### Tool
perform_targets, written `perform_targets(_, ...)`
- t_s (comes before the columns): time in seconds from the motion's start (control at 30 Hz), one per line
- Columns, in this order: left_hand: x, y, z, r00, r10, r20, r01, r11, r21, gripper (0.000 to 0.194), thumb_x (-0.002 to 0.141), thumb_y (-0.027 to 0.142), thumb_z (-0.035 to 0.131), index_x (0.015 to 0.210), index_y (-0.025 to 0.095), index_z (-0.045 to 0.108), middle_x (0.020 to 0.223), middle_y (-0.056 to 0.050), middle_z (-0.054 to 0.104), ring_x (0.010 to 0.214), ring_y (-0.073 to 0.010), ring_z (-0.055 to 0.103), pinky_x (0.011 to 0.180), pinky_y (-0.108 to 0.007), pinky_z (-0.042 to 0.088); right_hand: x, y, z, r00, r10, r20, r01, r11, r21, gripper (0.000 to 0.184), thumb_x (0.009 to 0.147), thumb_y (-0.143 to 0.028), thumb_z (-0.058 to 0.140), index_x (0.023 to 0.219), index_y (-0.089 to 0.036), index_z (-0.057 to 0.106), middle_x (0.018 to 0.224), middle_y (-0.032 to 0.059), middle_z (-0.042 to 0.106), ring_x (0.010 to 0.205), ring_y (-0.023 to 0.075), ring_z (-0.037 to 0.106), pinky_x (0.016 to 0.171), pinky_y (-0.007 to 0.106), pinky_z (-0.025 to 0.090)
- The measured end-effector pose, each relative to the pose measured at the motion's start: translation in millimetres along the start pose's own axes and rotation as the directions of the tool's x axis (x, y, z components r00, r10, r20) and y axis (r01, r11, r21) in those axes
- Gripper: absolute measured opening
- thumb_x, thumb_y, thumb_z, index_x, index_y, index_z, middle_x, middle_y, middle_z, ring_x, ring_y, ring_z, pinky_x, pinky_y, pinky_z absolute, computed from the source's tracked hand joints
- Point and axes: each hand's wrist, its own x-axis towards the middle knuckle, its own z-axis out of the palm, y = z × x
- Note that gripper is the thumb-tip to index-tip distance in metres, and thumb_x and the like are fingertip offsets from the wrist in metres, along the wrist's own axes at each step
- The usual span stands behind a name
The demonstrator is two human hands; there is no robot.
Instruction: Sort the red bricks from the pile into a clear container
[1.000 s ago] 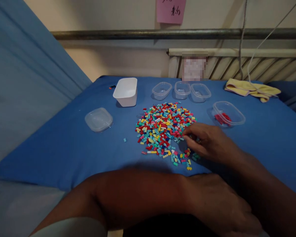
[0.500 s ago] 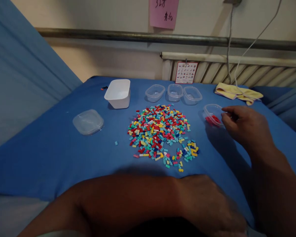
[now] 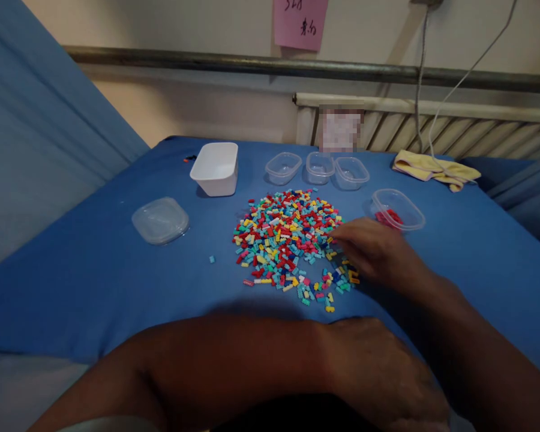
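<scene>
Right grip (image 3: 371, 247) back from tub (image 3: 409, 211), brick pile (image 3: 288, 229) just left.

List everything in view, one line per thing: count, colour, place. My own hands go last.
Brick heap: many, mixed colours, mid-table
Lone brick: one, light blue, left of heap
Red bricks: several, red, in the right-hand tub
Back tubs: three, clear, behind heap
White tub: one, white, back left
Lid-like piece: at least one, clear, left
Cloth: one, yellow, back right
Table cover: one, blue, under everything
Note: one, pink, wall
Blurred sheet: one, pale, on radiator
Radiator: one, cream, behind table
Pipe: one, grey, along wall
Cords: two, pale, right
Curtain: one, blue, far left
Left hand: one, bare, front right
Right hand: one, bare, heap's right edge
</scene>
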Motion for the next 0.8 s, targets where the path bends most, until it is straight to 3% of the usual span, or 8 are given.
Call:
perform_targets(0.1,0.1,-0.6,3.9,1.000,0.009,-0.022,-0.008,0.999,0.039,0.038,0.115,0.044,0.048,0.103,0.023,0.078,0.103,0.000,0.082,0.091,-0.0194,0.077,0.063,-0.038,0.054,7.3,-18.5,19.2,0.980,-0.130,0.151,0.113,0.987,0.117,0.044,0.101,-0.007,0.056,0.137,-0.026,0.073,0.129,0.0088,0.082,0.117,0.0254,0.076,0.104,0.046,0.060)
perform_targets(0.2,0.3,0.1,5.9,1.000,0.005,-0.030,-0.003,0.998,0.067,0.037,0.115,0.042,0.049,0.101,0.022,0.078,0.103,0.000,0.081,0.090,-0.0193,0.077,0.063,-0.038,0.054,7.6,-21.7,21.3,0.966,-0.141,0.217,0.110,0.983,0.147,0.047,0.097,-0.005,0.057,0.137,-0.025,0.073,0.122,0.0087,0.083,0.108,0.0242,0.076,0.099,0.043,0.061)
perform_targets(0.3,0.4,0.6,7.4,1.000,-0.010,-0.021,0.011,0.998,0.055,0.038,0.115,0.043,0.048,0.101,0.023,0.077,0.104,0.001,0.081,0.090,-0.0186,0.076,0.060,-0.038,0.052,5.1,-16.3,16.3,0.983,-0.090,0.157,0.067,0.987,0.147,0.044,0.097,-0.005,0.056,0.134,-0.024,0.072,0.110,0.0072,0.083,0.097,0.0228,0.075,0.091,0.040,0.060)
perform_targets(0.47,-0.3,1.8,8.2,0.999,-0.024,-0.027,0.026,0.997,0.068,0.041,0.116,0.043,0.045,0.099,0.022,0.076,0.101,0.000,0.080,0.088,-0.0192,0.075,0.057,-0.040,0.050,4.8,-9.8,19.2,0.992,-0.086,0.088,0.074,0.989,0.127,0.049,0.098,-0.003,0.051,0.140,-0.022,0.068,0.125,0.0112,0.080,0.113,0.0254,0.073,0.101,0.045,0.057)
perform_targets(0.63,-0.5,3.0,3.0,0.999,-0.019,-0.029,0.021,0.997,0.072,0.040,0.115,0.044,0.048,0.096,0.022,0.075,0.101,0.000,0.080,0.087,-0.0184,0.076,0.058,-0.037,0.051,6.0,-11.7,20.2,0.992,-0.072,0.102,0.063,0.993,0.097,0.038,0.096,-0.008,0.056,0.127,-0.022,0.073,0.098,0.0065,0.080,0.089,0.0235,0.071,0.085,0.039,0.056)
perform_targets(0.8,0.7,3.2,-2.0,1.000,-0.006,-0.022,0.007,0.999,0.051,0.038,0.114,0.043,0.050,0.094,0.022,0.075,0.097,0.000,0.080,0.087,-0.0186,0.077,0.057,-0.035,0.050,8.3,-15.1,21.8,0.992,-0.080,0.096,0.065,0.986,0.154,0.045,0.097,-0.007,0.054,0.136,-0.022,0.071,0.117,0.0096,0.081,0.106,0.0256,0.074,0.097,0.044,0.058)
